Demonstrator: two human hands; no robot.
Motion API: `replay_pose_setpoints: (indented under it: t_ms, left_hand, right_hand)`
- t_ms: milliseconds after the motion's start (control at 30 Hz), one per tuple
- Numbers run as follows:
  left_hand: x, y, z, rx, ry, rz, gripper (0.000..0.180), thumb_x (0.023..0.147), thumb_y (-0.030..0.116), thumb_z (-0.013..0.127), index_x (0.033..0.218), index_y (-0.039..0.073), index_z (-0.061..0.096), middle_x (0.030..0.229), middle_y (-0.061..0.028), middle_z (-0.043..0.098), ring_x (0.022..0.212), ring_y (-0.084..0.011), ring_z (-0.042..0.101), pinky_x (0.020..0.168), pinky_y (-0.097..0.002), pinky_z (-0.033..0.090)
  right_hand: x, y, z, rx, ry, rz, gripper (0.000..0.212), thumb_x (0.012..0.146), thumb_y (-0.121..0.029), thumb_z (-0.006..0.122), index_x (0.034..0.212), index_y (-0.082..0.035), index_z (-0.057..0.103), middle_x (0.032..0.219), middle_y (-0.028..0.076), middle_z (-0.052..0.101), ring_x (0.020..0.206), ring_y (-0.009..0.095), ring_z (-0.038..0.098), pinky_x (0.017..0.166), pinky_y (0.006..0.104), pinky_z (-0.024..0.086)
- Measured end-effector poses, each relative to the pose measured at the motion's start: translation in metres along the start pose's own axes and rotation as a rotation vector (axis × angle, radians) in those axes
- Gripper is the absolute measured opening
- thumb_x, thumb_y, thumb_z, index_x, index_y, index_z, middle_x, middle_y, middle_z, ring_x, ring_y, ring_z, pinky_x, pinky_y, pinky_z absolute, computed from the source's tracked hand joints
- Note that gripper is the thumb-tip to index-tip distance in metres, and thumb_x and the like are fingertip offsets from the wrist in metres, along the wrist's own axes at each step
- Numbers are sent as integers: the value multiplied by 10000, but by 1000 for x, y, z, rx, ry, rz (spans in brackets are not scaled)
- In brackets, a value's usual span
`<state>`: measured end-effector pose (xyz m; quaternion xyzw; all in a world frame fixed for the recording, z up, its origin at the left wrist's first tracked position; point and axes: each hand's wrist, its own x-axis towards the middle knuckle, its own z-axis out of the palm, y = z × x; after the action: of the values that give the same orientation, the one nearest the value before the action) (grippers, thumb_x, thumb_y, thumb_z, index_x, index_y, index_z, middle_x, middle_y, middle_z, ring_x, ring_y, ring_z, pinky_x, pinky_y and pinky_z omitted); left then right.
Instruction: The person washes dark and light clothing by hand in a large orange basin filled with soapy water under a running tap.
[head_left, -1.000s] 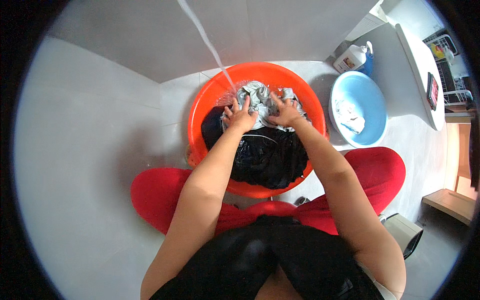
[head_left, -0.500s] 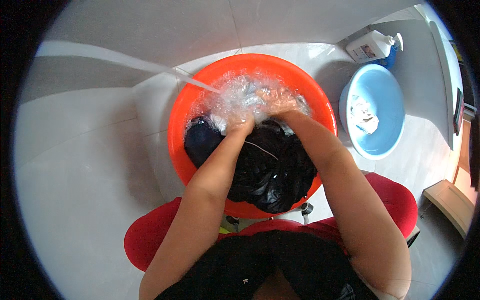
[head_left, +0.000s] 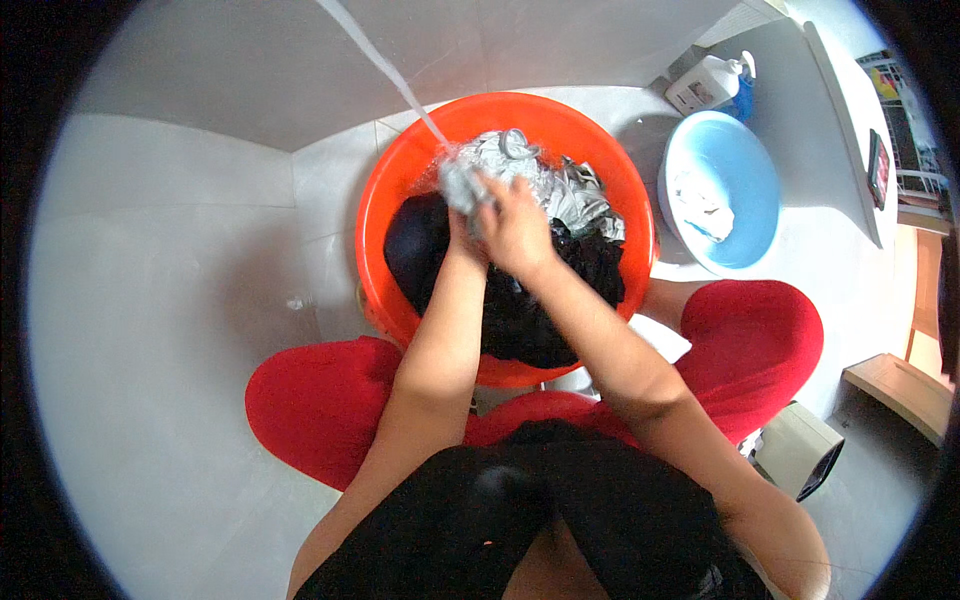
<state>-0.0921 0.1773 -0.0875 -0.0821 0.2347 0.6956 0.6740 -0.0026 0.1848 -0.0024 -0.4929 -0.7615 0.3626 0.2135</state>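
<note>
A large orange tub holds wet laundry. Above its middle my hands are close together on a bunched light grey cloth. My left hand grips the cloth from below, its fingers mostly hidden. My right hand presses over the cloth from the right, blurred at the fingertips. A stream of water falls onto the cloth. Silvery-grey fabric lies at the tub's far right side. Black clothes fill the near part, and a dark navy piece sits at the left.
To the right stands a light blue basin with a white cloth in it. A white pump bottle is behind the basin. A phone-like dark object rests on a white ledge at the right. A grey wall rises behind the tub.
Both hands have come up out of the frothing water with the grey cloth. My right hand has moved left against my left hand. The splashing has shrunk, uncovering the silvery fabric.
</note>
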Motion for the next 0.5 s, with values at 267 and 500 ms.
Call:
replay_pose_setpoints:
  t_ms: [267, 500]
  left_hand:
    - [-29, 13, -6, 39, -222, 17, 512, 906, 485, 427, 1253, 112, 466, 1202, -106, 542, 1088, -265, 542, 924, -450, 440]
    - [-49, 4, 57, 498, 281, 176, 223, 806, 110, 575, 1008, 17, 597, 928, -76, 629, 797, -183, 617, 717, -329, 519]
  right_hand:
    - [-49, -48, -20, -182, -40, -69, 553, 770, -489, 628, 1225, -208, 490, 1067, 270, 450, 777, 463, 588, 714, 494, 510]
    - [60, 35, -30, -225, -113, 267, 590, 822, -541, 552, 1123, -35, 590, 994, 256, 631, 980, 381, 609, 871, 462, 468]
